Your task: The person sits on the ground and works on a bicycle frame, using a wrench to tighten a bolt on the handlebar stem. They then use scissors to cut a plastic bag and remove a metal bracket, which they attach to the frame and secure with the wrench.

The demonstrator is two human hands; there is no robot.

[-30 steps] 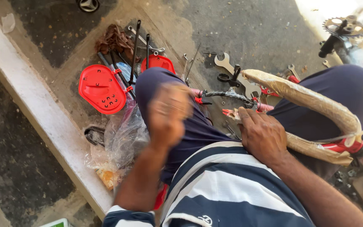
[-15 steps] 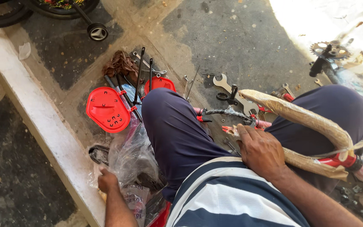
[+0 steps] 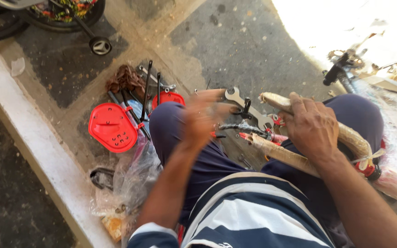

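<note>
Nearest us, our right hand [image 3: 315, 128] rests on the paper-wrapped curved bar [image 3: 299, 158] that lies across our lap, fingers closed around its upper arm just past our right knee. Our left hand [image 3: 203, 117] hangs above our left knee, blurred, so we cannot tell whether its fingers are apart or together, or whether they hold anything. Just beyond it, on the floor between our knees, lie a flat wrench [image 3: 249, 108] and a black cable end [image 3: 235, 126]. Left of our knee sit a red plastic plate [image 3: 112, 127] and thin black rods [image 3: 145, 92], with a clear plastic bag [image 3: 132, 179] nearer. Farther off, a small wheel [image 3: 100, 45] stands at the top. We judge the bar could slide off our lap if the single grip loosens, and the small parts underfoot could get kicked or scattered.
</note>
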